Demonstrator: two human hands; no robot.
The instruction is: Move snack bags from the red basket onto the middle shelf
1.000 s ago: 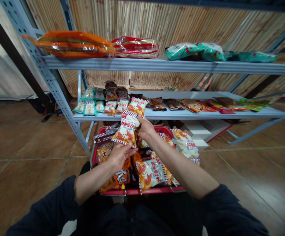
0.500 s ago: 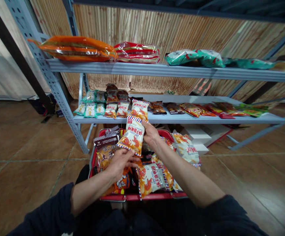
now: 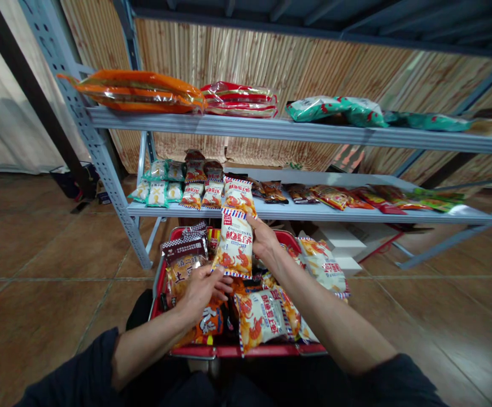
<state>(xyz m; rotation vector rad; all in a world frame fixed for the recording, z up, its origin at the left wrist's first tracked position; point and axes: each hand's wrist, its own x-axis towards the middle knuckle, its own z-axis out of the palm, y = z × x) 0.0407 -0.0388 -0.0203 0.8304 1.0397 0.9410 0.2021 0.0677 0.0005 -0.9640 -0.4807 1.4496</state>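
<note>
Snack bag [image 3: 236,244], straighter than before, red-lettered 鱿鱼爱上虾, left fingers [image 3: 217,275] and right fingers [image 3: 253,221] clamped on edges

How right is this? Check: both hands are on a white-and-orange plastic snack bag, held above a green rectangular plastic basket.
Wrong colour: the head view shows a red rectangular plastic basket. The rest holds: left hand and right hand are on the white-and-orange snack bag, above it.
</note>
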